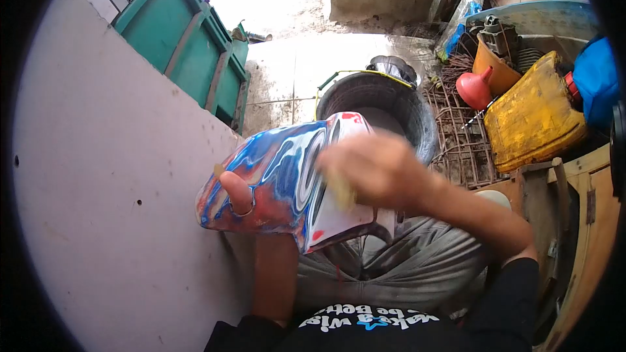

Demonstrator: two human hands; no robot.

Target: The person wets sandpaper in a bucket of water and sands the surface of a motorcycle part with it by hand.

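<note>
A curved panel (274, 173), its surface swirled in blue, red and white, is held over my lap; it looks like a motorcycle body panel. My left hand (237, 194) supports it from underneath, with one finger or thumb poking up through a hole and the rest hidden behind the panel. On the white right part lies my right hand (372, 169), smeared by motion. Its fingers are closed on a yellowish pad (340, 190), perhaps a sponge or sandpaper, which presses against the panel. Just beyond the panel stands a dark bucket (422, 114) with liquid in it.
A pale wall (117, 176) runs close along the left, with a green cabinet (173, 39) beyond it. To the right are a wire rack (460, 137), a red funnel (476, 88), a yellow jerrycan (535, 114) and wooden furniture (596, 221).
</note>
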